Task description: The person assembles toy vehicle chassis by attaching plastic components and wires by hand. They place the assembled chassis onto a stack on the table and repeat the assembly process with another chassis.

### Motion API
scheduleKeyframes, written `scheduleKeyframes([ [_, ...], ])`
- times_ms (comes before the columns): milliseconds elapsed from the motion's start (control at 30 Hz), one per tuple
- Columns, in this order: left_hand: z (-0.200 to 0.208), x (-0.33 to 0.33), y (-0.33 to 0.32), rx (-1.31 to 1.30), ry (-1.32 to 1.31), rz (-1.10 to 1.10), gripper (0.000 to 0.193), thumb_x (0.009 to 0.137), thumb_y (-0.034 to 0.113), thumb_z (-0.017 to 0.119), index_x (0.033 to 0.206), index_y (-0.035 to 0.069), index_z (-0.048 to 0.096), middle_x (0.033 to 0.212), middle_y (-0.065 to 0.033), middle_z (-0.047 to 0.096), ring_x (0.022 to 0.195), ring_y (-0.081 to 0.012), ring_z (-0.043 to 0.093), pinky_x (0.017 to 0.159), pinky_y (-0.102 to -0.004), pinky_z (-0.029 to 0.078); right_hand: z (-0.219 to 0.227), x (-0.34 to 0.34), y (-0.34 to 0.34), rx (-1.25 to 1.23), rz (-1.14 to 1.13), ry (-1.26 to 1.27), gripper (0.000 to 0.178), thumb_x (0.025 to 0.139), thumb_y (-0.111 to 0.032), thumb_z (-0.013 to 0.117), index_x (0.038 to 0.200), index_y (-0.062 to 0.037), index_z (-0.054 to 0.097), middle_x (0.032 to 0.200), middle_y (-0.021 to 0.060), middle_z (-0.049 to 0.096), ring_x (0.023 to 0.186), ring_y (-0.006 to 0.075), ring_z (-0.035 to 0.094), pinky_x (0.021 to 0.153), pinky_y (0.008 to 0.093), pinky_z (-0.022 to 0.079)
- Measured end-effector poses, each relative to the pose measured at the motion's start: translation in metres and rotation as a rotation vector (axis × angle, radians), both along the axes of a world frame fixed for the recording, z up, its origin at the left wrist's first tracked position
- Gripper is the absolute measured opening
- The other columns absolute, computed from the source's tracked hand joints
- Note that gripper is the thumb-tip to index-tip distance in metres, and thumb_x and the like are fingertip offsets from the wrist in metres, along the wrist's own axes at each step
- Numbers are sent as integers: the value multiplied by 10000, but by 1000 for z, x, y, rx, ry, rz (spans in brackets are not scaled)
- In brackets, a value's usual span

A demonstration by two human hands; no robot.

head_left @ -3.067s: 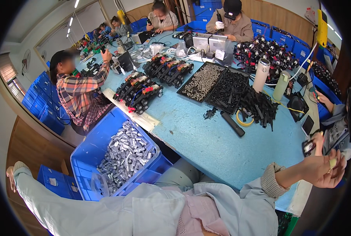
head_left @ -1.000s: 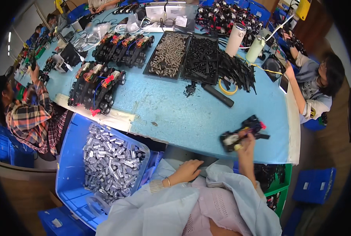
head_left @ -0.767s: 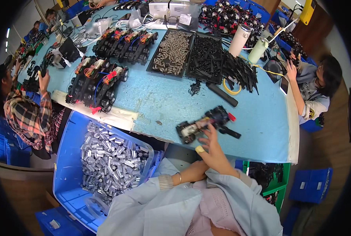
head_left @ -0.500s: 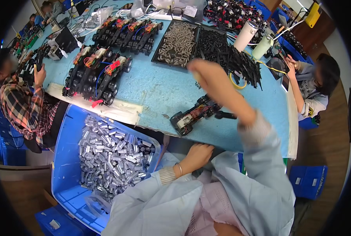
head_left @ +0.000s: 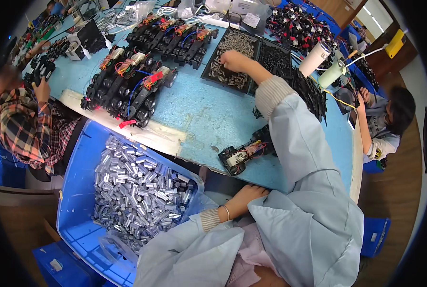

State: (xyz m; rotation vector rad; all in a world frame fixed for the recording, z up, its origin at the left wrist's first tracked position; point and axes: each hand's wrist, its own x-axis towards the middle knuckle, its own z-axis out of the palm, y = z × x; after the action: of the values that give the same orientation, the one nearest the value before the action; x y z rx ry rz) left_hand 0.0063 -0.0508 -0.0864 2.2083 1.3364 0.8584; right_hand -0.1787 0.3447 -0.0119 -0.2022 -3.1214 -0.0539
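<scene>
My right hand reaches over a black tray of small brownish-grey parts. Its fingers are bent down and drawn together at the parts; whatever they hold is too small to make out. My left hand lies low at the near table edge, its fingers turned away and partly hidden, with nothing visible in it. Between the two, a black wheeled car chassis with a pale box and coloured wires lies on the blue tabletop, its right end covered by my right sleeve.
More chassis stand in rows at left. Black strips lie beside a second tray, near a pink tumbler and green bottle. A blue bin of silvery cylinders stands left of me. People sit at both sides.
My right hand has gone from a blurred position above the table to the tray of small parts. My left hand stays at the table edge. The whole view has shifted slightly.
</scene>
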Motion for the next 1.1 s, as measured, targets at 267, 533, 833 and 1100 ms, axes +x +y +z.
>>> scheduleKeyframes([
  [267,16,-10,-3,-113,-7,-5,214,769,163,543,939,38,578,930,-108,606,864,-261,607,742,-362,473,70,72,-33,-808,-248,282,185,811,-53,593,978,-39,671,819,29,650,736,107,602,657,253,486],
  [533,8,-1,1,-106,75,-5,214,770,178,552,939,50,577,924,-104,594,843,-263,608,747,-362,474,64,131,-44,-1071,-312,389,167,853,-66,578,985,5,652,846,42,652,750,94,613,703,225,507],
  [833,115,-14,-4,167,-305,102,294,748,55,579,1038,46,625,954,-104,627,860,-259,634,763,-360,513,110,179,-111,-1229,-324,443,155,860,-95,586,972,-4,643,815,7,627,723,64,575,697,200,477],
  [1100,184,-78,69,557,-234,666,189,785,-68,619,964,-15,650,806,-90,610,752,-188,622,640,-269,496,142,226,-187,-1445,-197,392,122,846,-93,616,926,-8,652,782,14,626,725,69,584,670,204,479],
])
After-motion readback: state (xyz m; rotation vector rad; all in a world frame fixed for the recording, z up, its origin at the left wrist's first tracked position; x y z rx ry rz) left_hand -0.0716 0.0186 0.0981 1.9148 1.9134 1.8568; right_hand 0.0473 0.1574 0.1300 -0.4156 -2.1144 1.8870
